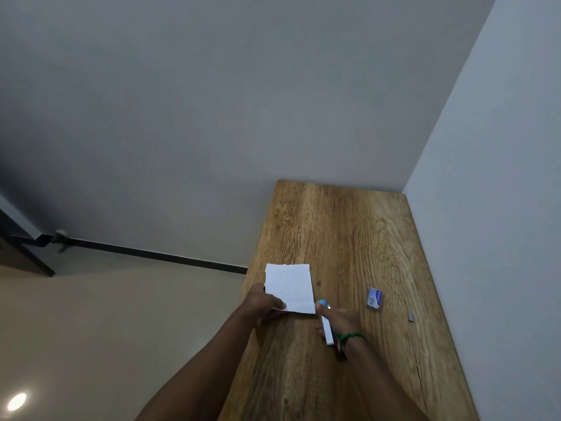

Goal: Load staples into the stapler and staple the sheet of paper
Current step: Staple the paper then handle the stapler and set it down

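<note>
Right hand (341,325) gripped white-blue plastic stapler (327,328); left hand (263,303) pinched white paper sheet (290,288) near wooden table's (349,238) left edge. Judged: seat corner fully before squeezing.

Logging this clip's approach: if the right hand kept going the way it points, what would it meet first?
Most likely the near right corner of the sheet of paper; the stapler in the right hand points there. Depth is unclear.

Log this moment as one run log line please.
left hand holds paper | right hand holds stapler at paper's corner | staple box on table
</note>
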